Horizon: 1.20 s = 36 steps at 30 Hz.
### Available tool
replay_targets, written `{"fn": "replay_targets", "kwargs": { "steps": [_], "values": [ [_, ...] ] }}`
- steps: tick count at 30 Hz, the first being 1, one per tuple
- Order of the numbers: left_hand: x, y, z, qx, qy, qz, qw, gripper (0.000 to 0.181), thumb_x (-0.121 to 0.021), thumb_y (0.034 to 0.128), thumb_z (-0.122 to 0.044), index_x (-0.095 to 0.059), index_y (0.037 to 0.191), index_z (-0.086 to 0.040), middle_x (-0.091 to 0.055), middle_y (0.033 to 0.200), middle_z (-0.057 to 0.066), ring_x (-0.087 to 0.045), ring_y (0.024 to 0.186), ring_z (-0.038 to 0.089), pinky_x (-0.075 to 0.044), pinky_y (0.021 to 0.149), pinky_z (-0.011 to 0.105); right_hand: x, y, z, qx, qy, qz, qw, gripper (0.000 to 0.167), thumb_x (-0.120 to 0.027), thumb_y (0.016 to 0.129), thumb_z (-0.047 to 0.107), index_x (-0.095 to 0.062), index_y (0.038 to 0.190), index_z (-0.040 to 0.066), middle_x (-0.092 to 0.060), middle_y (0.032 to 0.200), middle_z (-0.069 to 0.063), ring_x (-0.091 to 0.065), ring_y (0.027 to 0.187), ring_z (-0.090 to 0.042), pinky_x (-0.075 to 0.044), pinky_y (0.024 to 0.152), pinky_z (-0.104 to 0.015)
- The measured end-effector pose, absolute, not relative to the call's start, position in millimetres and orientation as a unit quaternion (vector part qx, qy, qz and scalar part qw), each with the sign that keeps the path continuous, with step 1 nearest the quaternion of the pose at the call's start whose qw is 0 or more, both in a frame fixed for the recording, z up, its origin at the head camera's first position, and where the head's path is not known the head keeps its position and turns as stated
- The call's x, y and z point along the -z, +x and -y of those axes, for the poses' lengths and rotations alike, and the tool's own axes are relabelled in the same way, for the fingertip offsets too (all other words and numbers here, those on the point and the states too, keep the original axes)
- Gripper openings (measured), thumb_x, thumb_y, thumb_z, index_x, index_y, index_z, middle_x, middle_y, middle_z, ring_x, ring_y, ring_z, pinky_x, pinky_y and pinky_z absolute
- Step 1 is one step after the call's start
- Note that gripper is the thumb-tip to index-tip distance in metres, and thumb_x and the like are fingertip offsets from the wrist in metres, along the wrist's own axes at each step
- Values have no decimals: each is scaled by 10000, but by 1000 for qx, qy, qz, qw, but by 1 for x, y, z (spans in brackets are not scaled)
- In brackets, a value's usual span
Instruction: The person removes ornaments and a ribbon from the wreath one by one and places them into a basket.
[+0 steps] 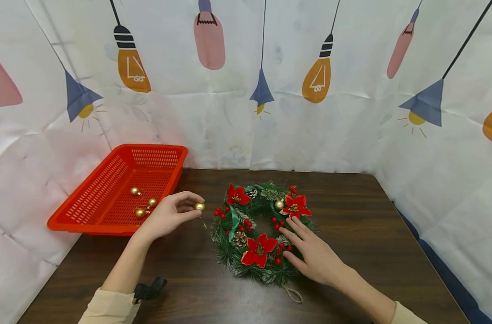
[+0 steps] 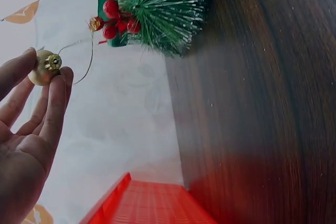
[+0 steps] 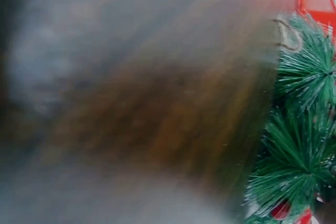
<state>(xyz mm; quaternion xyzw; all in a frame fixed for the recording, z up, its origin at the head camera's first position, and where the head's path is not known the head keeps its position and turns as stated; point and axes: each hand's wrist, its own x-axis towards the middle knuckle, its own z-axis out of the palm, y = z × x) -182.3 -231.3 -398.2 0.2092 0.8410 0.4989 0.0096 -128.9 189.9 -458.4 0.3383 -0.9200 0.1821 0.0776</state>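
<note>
Between thumb and fingertips the left hand [image 1: 171, 215] pinches a small gold ball [image 1: 199, 206], held between the basket and the wreath. In the left wrist view the gold ball [image 2: 44, 67] shows its cap and a thin looped thread. A green wreath [image 1: 230, 256] with red flowers, berries and pinecones lies on the table; one gold ball [image 1: 279, 205] sits at its upper right part. The right hand [image 1: 315, 254] rests with spread fingers on the wreath's right side. The right wrist view shows wreath needles [image 3: 307, 171] at its right edge, the rest blurred.
A red basket [image 1: 88, 228] at the left of the table holds several gold balls [image 1: 140, 213]. A twine loop [image 1: 293, 295] extends from the wreath's near edge. Behind the brown table [image 1: 351, 216] hangs a patterned white cloth [image 1: 230, 117].
</note>
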Motion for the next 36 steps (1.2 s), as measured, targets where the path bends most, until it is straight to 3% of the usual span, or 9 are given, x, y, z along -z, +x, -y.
{"fn": "replay_targets", "kwargs": {
  "steps": [4, 8, 16, 21, 26, 28, 31, 36],
  "values": [
    [397, -183, 237, -503, 198, -841, 12, 265, -777, 938, -129, -697, 1186, -80, -703, 1125, 103, -694, 988, 262, -573, 851, 280, 461, -131, -193, -190, 358, 910, 84, 568, -682, 1003, 308, -523, 1506, 98, -342, 1629, -154, -250, 1521, -336, -449, 1060, -534],
    [396, -184, 242, -500, 194, -844, 11, 283, -767, 950, -145, -686, 1204, -50, -692, 1138, 110, -695, 1006, 284, -574, 850, 275, 466, -135, -200, -168, 386, 902, 97, 625, -753, 936, 190, -514, 1505, 94, -346, 1627, -152, -274, 1513, -338, -501, 1013, -489],
    [387, -182, 258, -495, 167, -853, -8, 315, -750, 969, -192, -671, 1240, -52, -685, 1174, 108, -682, 1050, 262, -562, 858, 249, 471, -148, -217, -180, 446, 873, 85, 609, -818, 873, 73, -567, 1428, 60, -324, 1631, -178, -281, 1508, -344, -574, 873, -353],
    [381, -179, 266, -484, 157, -861, -11, 340, -741, 977, -216, -665, 1267, -56, -687, 1198, 110, -674, 1078, 264, -546, 870, 220, 470, -160, -230, -212, 495, 841, 49, 625, -811, 869, 9, -559, 1430, 117, -323, 1631, -173, -270, 1511, -348, -557, 926, -364],
    [380, -178, 273, -474, 147, -868, -17, 357, -730, 986, -256, -656, 1282, -69, -682, 1211, 104, -657, 1088, 230, -536, 872, 204, 467, -177, -242, -219, 550, 806, 21, 657, -785, 857, -68, -552, 1447, 103, -319, 1633, -174, -256, 1513, -360, -532, 971, -350],
    [381, -178, 276, -476, 145, -867, -16, 360, -730, 985, -263, -654, 1280, -72, -681, 1209, 102, -658, 1084, 217, -541, 871, 213, 465, -184, -245, -208, 553, 806, 38, 699, -769, 845, -109, -530, 1475, 76, -314, 1633, -188, -256, 1513, -360, -523, 986, -369],
    [382, -179, 279, -478, 146, -866, -19, 360, -734, 983, -261, -655, 1274, -66, -685, 1195, 102, -664, 1074, 209, -548, 866, 224, 464, -194, -249, -182, 519, 828, 110, 777, -780, 802, -153, -505, 1499, 52, -310, 1633, -196, -279, 1504, -366, -539, 945, -403],
    [382, -176, 287, -474, 137, -870, -22, 374, -734, 982, -259, -651, 1280, -49, -689, 1184, 111, -675, 1065, 179, -550, 858, 218, 462, -196, -254, -196, 415, 867, 194, 597, -765, 846, -106, -593, 1403, 25, -396, 1596, -150, -380, 1457, -352, -535, 939, -390]
  ]
}}
